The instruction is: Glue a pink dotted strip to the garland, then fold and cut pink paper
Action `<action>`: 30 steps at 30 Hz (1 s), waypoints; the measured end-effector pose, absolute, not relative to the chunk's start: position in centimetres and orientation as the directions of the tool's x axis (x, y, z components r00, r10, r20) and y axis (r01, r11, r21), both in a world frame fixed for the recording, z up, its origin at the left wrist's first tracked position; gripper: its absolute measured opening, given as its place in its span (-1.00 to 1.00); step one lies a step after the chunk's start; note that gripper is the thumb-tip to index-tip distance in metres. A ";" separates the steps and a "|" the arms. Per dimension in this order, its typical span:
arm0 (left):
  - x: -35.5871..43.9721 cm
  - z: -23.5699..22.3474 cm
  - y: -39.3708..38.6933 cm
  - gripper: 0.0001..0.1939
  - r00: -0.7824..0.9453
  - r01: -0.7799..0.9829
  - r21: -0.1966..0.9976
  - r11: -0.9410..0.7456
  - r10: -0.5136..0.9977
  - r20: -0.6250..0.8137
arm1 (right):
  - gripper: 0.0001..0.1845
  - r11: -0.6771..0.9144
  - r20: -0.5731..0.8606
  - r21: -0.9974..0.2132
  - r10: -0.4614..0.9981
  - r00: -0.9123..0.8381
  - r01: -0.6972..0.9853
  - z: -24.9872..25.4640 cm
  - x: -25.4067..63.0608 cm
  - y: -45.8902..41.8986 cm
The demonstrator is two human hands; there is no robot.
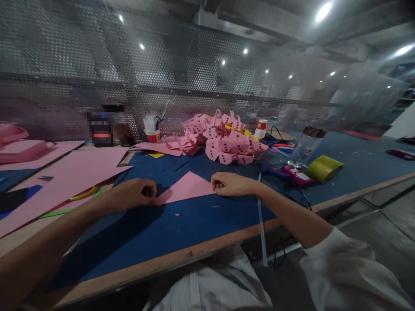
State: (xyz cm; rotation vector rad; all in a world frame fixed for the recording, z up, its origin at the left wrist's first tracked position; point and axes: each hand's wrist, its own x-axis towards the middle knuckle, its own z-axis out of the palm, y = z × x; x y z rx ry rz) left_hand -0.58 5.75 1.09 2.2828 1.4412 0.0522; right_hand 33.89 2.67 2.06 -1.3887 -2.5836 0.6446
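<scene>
A pink paper triangle (pixel 188 188) lies on the blue tabletop (pixel 181 233), its long side toward me and its point facing away. At its left corner, my left hand (pixel 138 194) is closed with thumb and finger pinching the paper. My right hand (pixel 231 184) has its fingers curled shut on the right corner. Just beyond the triangle stands a heap of folded pink paper pieces (pixel 230 144) with dark dots on them.
Large pink sheets (pixel 74 168) spread at left, with yellow-handled scissors (pixel 84 193) partly under them. On the right are a glass jar (pixel 306 144), a yellow tape roll (pixel 324 168) and a purple glue gun (pixel 296 175). Paper cups (pixel 151 134) stand near the perforated metal screen (pixel 181 69).
</scene>
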 end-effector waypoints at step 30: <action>-2.3 1.2 6.6 -0.44 0.461 0.849 0.409 -0.334 0.847 -0.265 | -0.76 0.513 -0.110 -0.449 0.781 -0.615 0.731 2.6 35.7 2.8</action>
